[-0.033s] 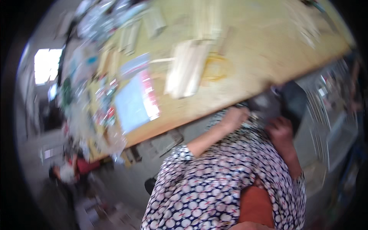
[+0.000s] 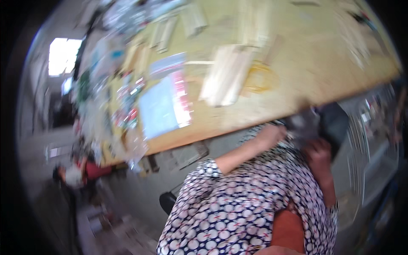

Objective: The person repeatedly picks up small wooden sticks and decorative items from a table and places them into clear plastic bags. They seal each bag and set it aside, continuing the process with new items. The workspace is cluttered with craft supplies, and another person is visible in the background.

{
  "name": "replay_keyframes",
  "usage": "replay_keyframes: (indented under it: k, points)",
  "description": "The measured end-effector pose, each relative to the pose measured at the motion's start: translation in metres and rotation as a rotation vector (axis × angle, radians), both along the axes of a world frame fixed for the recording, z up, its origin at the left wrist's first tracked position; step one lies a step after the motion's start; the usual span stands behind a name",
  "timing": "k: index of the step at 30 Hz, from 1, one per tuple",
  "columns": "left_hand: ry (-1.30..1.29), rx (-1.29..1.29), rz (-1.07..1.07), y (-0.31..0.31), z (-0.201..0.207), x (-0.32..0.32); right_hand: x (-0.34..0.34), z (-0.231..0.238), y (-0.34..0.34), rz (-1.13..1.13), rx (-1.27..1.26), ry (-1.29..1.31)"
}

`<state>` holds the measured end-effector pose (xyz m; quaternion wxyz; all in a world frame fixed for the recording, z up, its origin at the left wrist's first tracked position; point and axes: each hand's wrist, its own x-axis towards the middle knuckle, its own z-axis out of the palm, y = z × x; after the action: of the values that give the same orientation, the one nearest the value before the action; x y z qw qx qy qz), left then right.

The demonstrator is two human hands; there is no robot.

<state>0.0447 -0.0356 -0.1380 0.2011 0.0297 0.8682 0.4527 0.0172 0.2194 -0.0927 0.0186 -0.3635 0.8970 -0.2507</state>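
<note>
One curled left hand (image 2: 272, 135) angles inward, its forearm (image 2: 238, 156) slanting from a dotted sleeve (image 2: 210, 168); the right hand (image 2: 318, 151), also curled, bends upward opposite. Blur hides whether either grip pinches the grey thing (image 2: 302, 123) beside both. Beyond, wooden strips (image 2: 225, 76) lie on the bench (image 2: 323, 63).

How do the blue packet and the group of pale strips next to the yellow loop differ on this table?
Colour: the blue packet has a pink and white band along its right side; the pale strips are cream, with no such band.
Make-up: the packet looks like one flat piece; the strips are several, laid side by side.

Both lie on the table, and neither the left hand nor the right hand touches them.
</note>
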Motion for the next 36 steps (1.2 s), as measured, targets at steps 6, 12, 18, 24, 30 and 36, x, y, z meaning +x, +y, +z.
replay_keyframes:
  k: [6,12,18,24,30,36]
  points:
    - [0.109,0.173,0.021,-0.046,0.147,0.030,-0.004,0.000,0.006,-0.006,-0.059,-0.145]
    - [0.470,-0.789,0.951,-0.267,0.187,0.101,-0.023,0.015,0.020,0.025,-0.093,-0.144]
    - [-0.033,-1.626,0.894,-0.411,0.118,0.147,-0.027,0.016,0.031,-0.047,0.005,-0.168]
    - [0.716,-0.683,1.259,-0.434,0.132,0.187,-0.027,0.010,0.025,0.037,0.012,-0.049]
    - [0.853,0.513,1.098,-0.271,0.197,0.077,-0.021,0.013,0.031,-0.029,-0.004,-0.041]
    - [0.493,0.644,0.591,-0.078,0.193,0.045,-0.025,0.055,0.015,0.044,-0.070,-0.092]
